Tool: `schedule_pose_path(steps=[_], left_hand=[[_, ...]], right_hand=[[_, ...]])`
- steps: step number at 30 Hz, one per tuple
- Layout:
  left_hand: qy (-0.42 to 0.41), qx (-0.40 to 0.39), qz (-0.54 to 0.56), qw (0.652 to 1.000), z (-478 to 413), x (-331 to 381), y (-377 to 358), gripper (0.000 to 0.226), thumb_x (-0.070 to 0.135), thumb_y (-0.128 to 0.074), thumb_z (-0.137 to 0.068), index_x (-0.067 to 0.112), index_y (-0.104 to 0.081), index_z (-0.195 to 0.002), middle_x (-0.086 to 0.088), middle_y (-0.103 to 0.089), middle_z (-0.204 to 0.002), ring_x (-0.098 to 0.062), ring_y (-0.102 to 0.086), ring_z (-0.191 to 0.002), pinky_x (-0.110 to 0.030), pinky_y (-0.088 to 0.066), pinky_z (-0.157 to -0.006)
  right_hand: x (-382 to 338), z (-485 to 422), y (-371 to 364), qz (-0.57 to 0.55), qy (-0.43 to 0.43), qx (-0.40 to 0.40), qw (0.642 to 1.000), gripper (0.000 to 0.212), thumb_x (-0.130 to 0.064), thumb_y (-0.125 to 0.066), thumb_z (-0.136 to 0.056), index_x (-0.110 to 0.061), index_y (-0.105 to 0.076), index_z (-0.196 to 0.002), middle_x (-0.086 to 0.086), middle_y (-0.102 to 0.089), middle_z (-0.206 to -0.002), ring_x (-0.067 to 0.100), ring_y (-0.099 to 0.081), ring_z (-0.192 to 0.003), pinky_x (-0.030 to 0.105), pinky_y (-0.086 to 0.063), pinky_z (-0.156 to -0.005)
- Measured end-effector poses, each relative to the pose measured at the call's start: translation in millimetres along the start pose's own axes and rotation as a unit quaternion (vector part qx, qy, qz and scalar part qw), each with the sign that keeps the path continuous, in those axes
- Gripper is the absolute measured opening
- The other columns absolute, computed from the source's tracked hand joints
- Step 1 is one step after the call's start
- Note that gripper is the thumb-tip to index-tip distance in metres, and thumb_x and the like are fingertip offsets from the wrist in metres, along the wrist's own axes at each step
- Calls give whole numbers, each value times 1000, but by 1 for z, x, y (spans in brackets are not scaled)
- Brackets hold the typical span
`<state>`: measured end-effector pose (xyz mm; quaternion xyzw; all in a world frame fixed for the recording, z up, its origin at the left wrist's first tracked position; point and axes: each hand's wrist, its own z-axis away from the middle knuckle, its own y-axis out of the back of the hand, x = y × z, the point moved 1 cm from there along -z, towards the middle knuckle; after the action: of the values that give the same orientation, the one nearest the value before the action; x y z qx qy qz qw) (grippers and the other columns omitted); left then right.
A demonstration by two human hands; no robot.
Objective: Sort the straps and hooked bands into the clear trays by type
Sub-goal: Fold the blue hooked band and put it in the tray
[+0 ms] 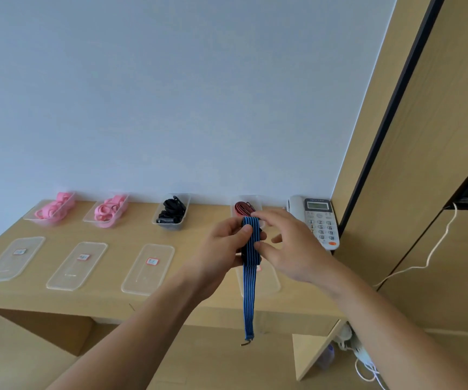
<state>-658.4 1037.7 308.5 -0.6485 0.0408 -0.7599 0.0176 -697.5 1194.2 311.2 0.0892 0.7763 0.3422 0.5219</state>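
Observation:
A blue band with black stripes (249, 291) is partly wound around the fingers of my left hand (224, 243), and its free end hangs down to a small hook (247, 342). My right hand (286, 243) is beside the wound part, fingers spread, thumb touching the band. Along the wall stand clear trays: two with pink bands (51, 209) (109, 211), one with black straps (172, 212), and one with a red band (244, 208) behind my hands.
Three clear lids with red-edged labels (13, 258) (78, 266) (148, 268) lie on the wooden desk in front of the trays; a fourth (266, 280) sits under my hands. A white telephone (317, 220) stands at the right, next to a wooden panel and white cables.

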Motion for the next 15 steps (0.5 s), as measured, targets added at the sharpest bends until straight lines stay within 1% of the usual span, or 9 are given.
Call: schedule_pose_path(steps=[1,2,4,7,8,10,12,15], left_hand=[[0,0,1,1000,2,0,0,26,13,-45,-109,2,-63,-125,-12,-70,-105,-19,-68,-82,-41,-62,-78],[2,2,10,1000,4,-1,0,25,12,-47,-108,2,-62,-126,-14,-72,-107,-21,-69,-84,-42,-62,-79],[5,4,37,999,6,-1,3,27,14,-51,-107,2,-58,-130,-19,-74,-113,-25,-71,-90,-45,-62,-83],[20,-7,72,997,4,0,11,41,28,-53,-105,-2,-55,-134,-27,-69,-121,-29,-69,-97,-44,-59,-91],[32,-15,78,996,4,1,14,47,35,-52,-105,-2,-55,-134,-27,-68,-118,-29,-69,-95,-43,-60,-91],[64,-36,78,994,6,0,17,53,46,-46,-105,1,-60,-131,-26,-67,-110,-31,-70,-90,-40,-61,-84],[91,-45,74,992,7,-3,22,56,49,-40,-106,3,-65,-124,-23,-70,-103,-31,-71,-86,-38,-61,-79],[118,-45,67,990,8,-8,32,58,49,-37,-107,0,-65,-118,-18,-73,-95,-30,-72,-84,-40,-60,-83]], right_hand=[[0,-2,2,-3,-8,-18,1000,50,-14,-72,-85,-28,-59,-131,-8,-59,-125,4,-54,-116,30,-57,-83],[-2,-3,3,-10,-7,-18,1000,45,-12,-72,-83,-28,-61,-125,-8,-63,-119,6,-57,-112,32,-57,-82],[-6,-3,3,-31,5,5,1000,41,-9,-75,-79,-23,-63,-116,-11,-67,-108,4,-61,-104,32,-54,-89],[-11,-5,0,-71,4,25,997,41,-8,-79,-76,-19,-63,-112,-9,-70,-104,2,-65,-103,31,-52,-96],[-12,-6,-2,-78,3,33,996,40,-7,-79,-76,-19,-63,-110,-8,-72,-102,2,-66,-101,32,-52,-95],[-15,-9,-6,-89,5,49,995,38,-5,-78,-75,-21,-63,-107,-7,-73,-95,5,-67,-95,34,-54,-91],[-19,-10,-10,-99,15,69,993,38,0,-75,-76,-22,-62,-104,-6,-73,-91,8,-68,-87,37,-56,-85],[-24,-15,-16,-95,35,111,989,38,2,-73,-76,-20,-60,-104,-4,-73,-93,14,-69,-84,43,-58,-77]])
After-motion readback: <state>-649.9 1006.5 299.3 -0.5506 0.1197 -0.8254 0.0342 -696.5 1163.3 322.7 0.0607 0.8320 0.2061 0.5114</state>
